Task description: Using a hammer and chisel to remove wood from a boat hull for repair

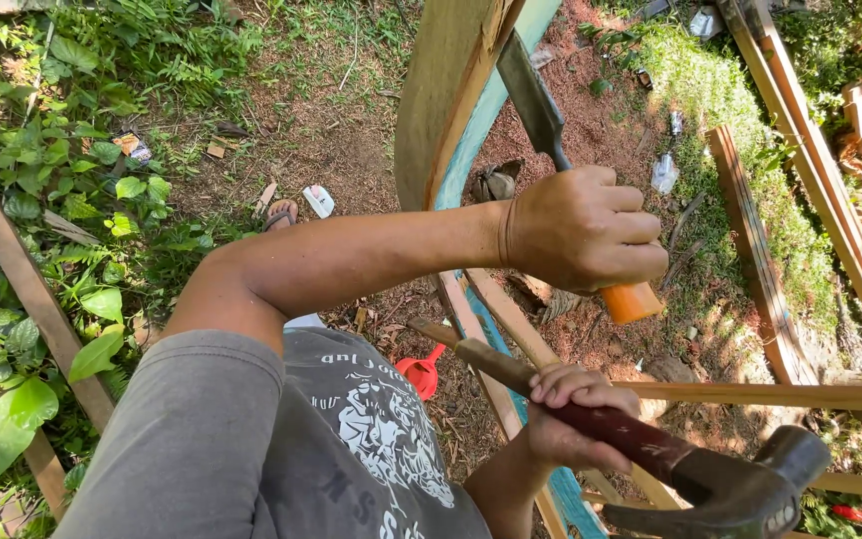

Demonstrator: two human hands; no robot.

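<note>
Chisel [534,100] was gripped in left hand [581,228], fingers wrapped tight round orange handle [631,301]; blade ran up-left from knuckles, tip apparently against plank [441,100]. Hammer [670,464] was clenched in right hand [571,419], head down-right of handle end.

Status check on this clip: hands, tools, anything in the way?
Left hand shut on chisel, blade against the wooden frame. Right hand shut on claw hammer, held below the chisel's orange handle. Nothing between them.
</note>
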